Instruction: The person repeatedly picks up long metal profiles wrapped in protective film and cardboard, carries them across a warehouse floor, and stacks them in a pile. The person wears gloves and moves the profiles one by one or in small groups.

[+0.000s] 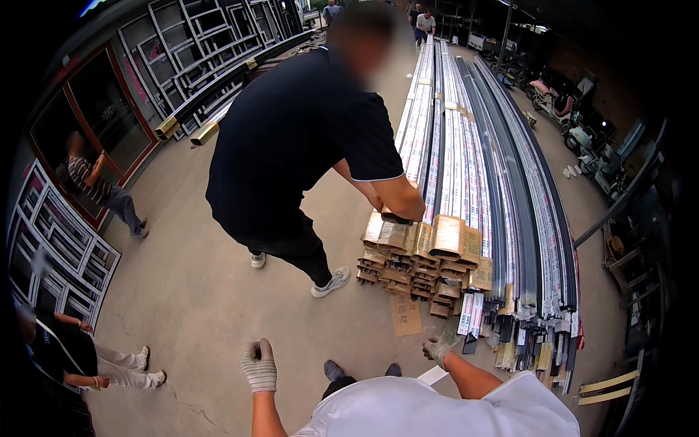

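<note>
My left hand [259, 366], in a knitted work glove, is closed into a loose fist over bare concrete floor [196, 291] and holds nothing. My right hand [437, 350], also gloved, has its fingers curled near the closest end of the long metal profiles [466, 167]; I cannot tell if it touches them. The profiles lie in a curved stack on the floor, their ends wrapped in brown cardboard [448, 237]. A person in a black shirt [291, 138] bends over these ends. Open floor stays on my left.

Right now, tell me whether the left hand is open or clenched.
Clenched: the gloved left hand is balled in a fist, holding nothing visible.
</note>
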Tool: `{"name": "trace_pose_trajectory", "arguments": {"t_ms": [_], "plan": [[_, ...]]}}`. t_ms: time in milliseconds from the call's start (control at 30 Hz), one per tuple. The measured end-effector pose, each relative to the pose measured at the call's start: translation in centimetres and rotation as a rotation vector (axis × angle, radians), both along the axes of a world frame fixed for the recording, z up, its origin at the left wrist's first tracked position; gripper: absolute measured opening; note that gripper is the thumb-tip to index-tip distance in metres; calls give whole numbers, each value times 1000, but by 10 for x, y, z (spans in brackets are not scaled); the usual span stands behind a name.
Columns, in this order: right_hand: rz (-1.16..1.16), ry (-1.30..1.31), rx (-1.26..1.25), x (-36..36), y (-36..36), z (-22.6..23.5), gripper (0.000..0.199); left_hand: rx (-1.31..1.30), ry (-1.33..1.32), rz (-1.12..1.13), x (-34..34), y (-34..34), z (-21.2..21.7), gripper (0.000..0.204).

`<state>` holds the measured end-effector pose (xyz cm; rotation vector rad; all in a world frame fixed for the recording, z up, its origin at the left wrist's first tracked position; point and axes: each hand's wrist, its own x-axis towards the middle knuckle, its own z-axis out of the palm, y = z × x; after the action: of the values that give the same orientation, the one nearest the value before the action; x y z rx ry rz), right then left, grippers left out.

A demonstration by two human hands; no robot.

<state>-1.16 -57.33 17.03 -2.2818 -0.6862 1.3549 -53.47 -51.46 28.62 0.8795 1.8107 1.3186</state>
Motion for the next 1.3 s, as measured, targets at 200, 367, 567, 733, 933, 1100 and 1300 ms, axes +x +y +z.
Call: {"name": "trace_pose_trajectory", "arguments": {"t_ms": [200,367,567,733,933,1100,1300], "plan": [[-177,-72,-162,-12,-73,-19,37,-1094,-374,-3,-16,-171,-246,21],[-30,-120,-225,-59,-53,-30,36,-1055,-506,76,-76,-194,-265,16],[151,-153,-108,-131,27,-11,35,-719,-787,97,-128,-105,-268,14],[293,-152,-44,-188,89,17,39,-515,-793,124,-138,-49,-222,17],[489,-197,-169,-209,124,-6,46,-682,-752,176,-142,-92,-248,20],[570,-207,-257,-222,154,-14,46,-922,-669,276,-136,-168,-265,21],[661,-152,-288,-242,233,-77,42,-931,-669,418,-136,-179,-263,22]]}}
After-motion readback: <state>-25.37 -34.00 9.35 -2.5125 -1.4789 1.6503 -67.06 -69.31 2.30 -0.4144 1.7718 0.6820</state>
